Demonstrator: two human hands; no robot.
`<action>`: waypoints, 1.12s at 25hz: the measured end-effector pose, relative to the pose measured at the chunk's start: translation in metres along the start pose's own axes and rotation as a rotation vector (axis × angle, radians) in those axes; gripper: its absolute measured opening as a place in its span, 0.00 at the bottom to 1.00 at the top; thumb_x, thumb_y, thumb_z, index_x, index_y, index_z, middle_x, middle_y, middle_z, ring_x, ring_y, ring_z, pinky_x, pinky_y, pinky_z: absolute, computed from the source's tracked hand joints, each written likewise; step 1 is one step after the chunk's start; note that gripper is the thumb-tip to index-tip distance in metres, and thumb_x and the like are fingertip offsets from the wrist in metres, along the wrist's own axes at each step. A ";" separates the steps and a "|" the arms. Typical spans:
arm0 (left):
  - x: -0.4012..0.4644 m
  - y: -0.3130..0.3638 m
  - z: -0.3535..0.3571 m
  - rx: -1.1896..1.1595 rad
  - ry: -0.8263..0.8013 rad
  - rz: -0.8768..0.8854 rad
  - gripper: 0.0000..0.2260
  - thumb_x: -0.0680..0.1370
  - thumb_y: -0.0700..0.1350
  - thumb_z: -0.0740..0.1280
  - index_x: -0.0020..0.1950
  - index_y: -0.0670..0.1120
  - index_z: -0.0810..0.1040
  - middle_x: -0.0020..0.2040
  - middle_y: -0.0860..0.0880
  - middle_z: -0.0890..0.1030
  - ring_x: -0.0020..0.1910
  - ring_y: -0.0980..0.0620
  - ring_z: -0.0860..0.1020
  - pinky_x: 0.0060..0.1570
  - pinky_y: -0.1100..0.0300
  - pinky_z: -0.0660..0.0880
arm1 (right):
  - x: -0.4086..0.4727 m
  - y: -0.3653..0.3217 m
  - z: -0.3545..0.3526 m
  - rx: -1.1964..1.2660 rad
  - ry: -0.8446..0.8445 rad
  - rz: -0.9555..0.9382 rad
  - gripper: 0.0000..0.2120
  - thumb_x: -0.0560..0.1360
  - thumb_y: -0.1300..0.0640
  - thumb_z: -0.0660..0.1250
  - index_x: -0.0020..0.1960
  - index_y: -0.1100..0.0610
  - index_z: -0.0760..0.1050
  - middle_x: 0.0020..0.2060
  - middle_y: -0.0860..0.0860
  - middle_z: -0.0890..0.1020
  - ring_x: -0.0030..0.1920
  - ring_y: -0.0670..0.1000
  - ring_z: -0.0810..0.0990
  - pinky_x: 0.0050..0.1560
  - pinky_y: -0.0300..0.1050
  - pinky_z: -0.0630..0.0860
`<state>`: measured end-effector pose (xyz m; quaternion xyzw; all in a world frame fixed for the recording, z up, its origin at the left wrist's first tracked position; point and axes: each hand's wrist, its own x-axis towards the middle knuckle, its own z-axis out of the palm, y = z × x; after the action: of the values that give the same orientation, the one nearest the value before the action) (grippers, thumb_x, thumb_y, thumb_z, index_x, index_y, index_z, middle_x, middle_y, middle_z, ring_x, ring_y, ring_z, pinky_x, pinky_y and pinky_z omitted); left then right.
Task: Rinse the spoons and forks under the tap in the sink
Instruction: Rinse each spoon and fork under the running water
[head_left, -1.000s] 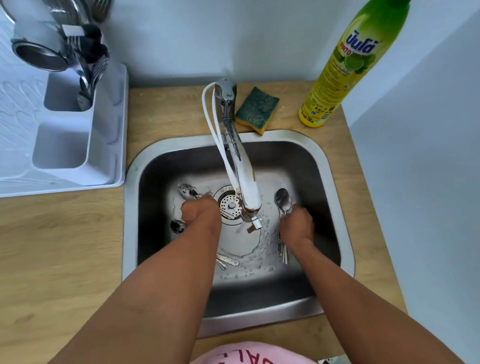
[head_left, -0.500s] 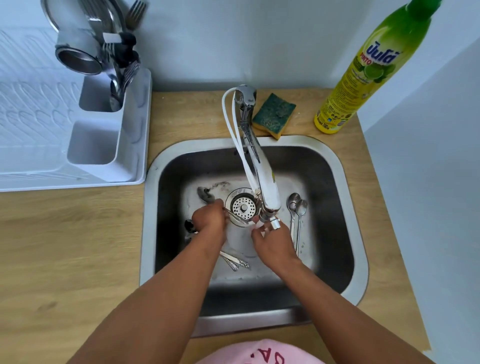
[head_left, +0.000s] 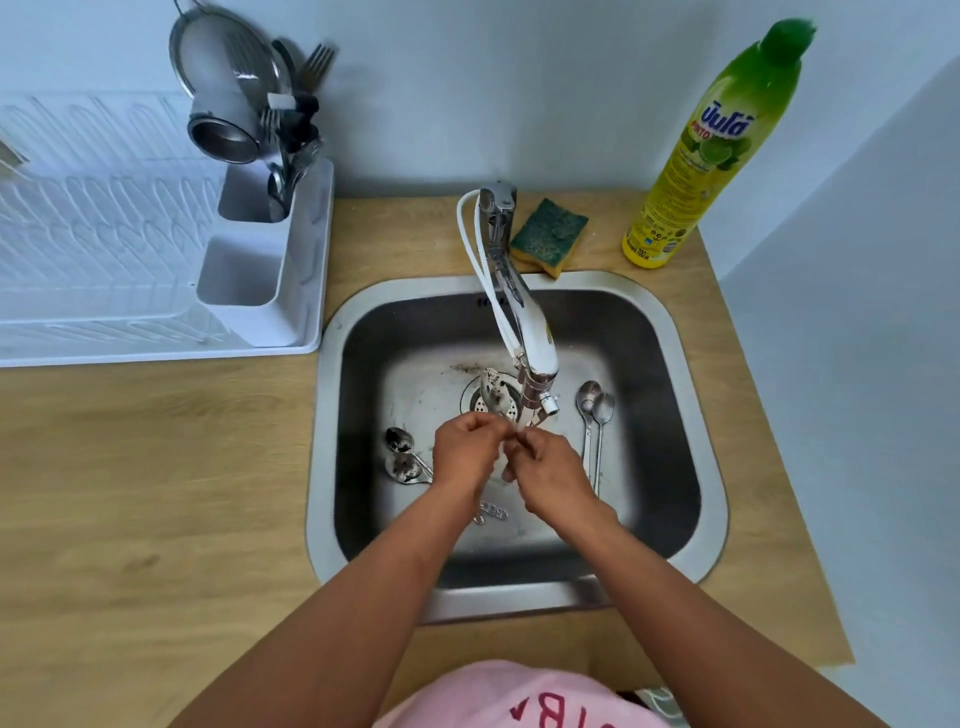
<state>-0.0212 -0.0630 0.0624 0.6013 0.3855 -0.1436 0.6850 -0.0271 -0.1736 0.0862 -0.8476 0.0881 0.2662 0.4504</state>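
Observation:
My left hand (head_left: 465, 454) is closed around the handle of a dirty spoon (head_left: 493, 391), whose speckled bowl points up over the drain. My right hand (head_left: 553, 470) meets it just below the tap (head_left: 537, 364) outlet, fingers pinched on the same handle. Two more dirty spoons (head_left: 401, 457) lie on the sink floor to the left of my hands. Two clean-looking spoons (head_left: 596, 402) lie side by side to the right. More handles (head_left: 488, 513) poke out under my left wrist. Whether water is running is unclear.
The steel sink (head_left: 324, 467) is set in a wooden counter. A green and yellow sponge (head_left: 550, 235) and a dish soap bottle (head_left: 701, 156) stand behind it. A white drying rack (head_left: 156, 291) at the left has a cutlery holder (head_left: 275, 208) with utensils and a strainer.
My right hand left the two spoons at the right and moved left to join my left hand. My left hand raised a dirty spoon from the sink floor to the tap outlet.

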 end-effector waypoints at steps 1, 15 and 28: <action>-0.003 0.000 0.002 0.027 0.007 0.014 0.04 0.75 0.39 0.71 0.42 0.44 0.85 0.38 0.45 0.84 0.34 0.50 0.75 0.31 0.61 0.72 | -0.005 -0.001 -0.002 0.068 0.004 0.033 0.11 0.83 0.58 0.60 0.58 0.53 0.80 0.35 0.50 0.82 0.22 0.38 0.74 0.28 0.38 0.69; -0.013 0.021 0.018 -0.074 -0.083 -0.029 0.07 0.80 0.38 0.68 0.55 0.39 0.85 0.32 0.52 0.87 0.26 0.60 0.80 0.28 0.66 0.73 | -0.058 -0.017 -0.027 0.499 -0.035 0.140 0.11 0.82 0.60 0.60 0.49 0.61 0.80 0.22 0.51 0.73 0.17 0.49 0.63 0.20 0.38 0.64; -0.008 0.021 0.000 -0.235 -0.281 -0.051 0.08 0.83 0.39 0.62 0.53 0.46 0.81 0.35 0.50 0.83 0.29 0.53 0.78 0.39 0.57 0.74 | -0.009 -0.018 -0.015 1.103 -0.105 0.400 0.11 0.80 0.51 0.66 0.46 0.59 0.76 0.27 0.52 0.74 0.19 0.44 0.63 0.18 0.34 0.60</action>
<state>-0.0122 -0.0600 0.0831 0.4813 0.3151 -0.1976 0.7937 -0.0220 -0.1762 0.1111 -0.4406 0.3491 0.3025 0.7697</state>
